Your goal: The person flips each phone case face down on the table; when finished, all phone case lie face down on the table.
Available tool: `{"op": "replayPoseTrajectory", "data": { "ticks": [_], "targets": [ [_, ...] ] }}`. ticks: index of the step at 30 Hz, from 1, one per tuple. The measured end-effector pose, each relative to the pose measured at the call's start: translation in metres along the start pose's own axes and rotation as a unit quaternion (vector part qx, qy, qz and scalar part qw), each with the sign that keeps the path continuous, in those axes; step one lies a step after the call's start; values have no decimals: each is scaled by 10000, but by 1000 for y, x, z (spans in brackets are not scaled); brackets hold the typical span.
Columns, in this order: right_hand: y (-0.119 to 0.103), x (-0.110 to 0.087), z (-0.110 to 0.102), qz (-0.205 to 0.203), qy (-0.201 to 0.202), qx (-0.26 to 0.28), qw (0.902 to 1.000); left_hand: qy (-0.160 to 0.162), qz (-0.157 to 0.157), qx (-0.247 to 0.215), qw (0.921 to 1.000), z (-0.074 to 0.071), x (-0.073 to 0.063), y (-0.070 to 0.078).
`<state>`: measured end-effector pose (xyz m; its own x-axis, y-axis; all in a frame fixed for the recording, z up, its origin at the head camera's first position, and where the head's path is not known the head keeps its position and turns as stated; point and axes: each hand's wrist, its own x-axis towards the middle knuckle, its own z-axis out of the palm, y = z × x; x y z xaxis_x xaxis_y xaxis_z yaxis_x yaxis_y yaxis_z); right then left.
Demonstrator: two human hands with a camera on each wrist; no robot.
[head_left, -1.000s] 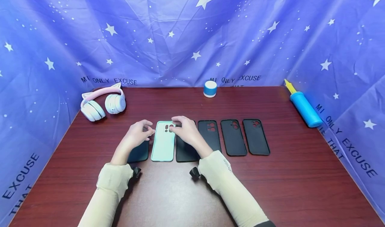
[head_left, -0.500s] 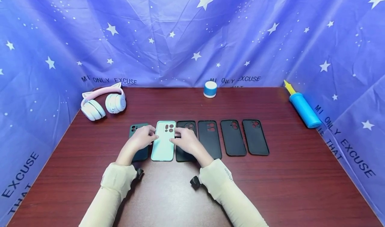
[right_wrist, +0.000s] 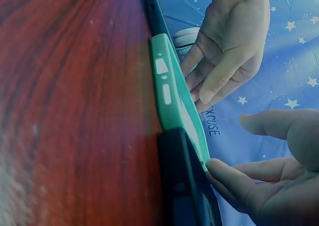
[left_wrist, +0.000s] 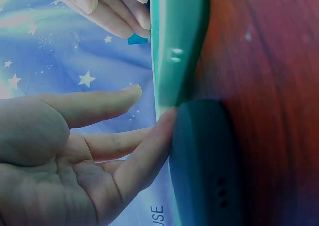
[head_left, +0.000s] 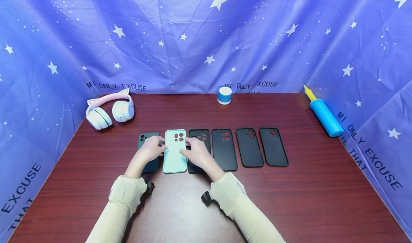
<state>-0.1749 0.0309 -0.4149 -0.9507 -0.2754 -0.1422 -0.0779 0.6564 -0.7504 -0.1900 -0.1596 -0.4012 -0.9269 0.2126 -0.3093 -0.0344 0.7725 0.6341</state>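
Note:
A mint-green phone case lies on the table with its hollow inside facing up and its camera cutouts at the far end. My left hand is at its left edge, over the dark green phone case. In the left wrist view, a fingertip of the left hand meets the seam between these two cases, thumb held apart. At the mint case's right edge is my right hand, partly covering a black phone case. The right wrist view has the right hand with a fingertip against the mint rim, its thumb free.
More black phone cases continue the row to the right. Cat-ear headphones sit at the back left. A blue-and-white cylinder stands at the back edge, and a blue pump with a yellow nozzle lies at the right.
Both hands have come down from the mint case's top corners to its sides. The mint case has turned slightly, its far end shifting left and its near end right.

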Motion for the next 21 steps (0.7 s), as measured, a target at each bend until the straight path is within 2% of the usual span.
{"op": "replayPoseTrajectory", "data": {
  "ticks": [6,13,21],
  "targets": [
    [1,1,3,3,107,-72,9999,183,-3,33,9998,2,0,-2],
    [1,3,5,-4,212,-14,9998,313,-166,-158,9992,4,4,-5],
    [2,3,8,-45,143,128,9998,498,-81,-687,9964,1,6,-12]
  ]
}}
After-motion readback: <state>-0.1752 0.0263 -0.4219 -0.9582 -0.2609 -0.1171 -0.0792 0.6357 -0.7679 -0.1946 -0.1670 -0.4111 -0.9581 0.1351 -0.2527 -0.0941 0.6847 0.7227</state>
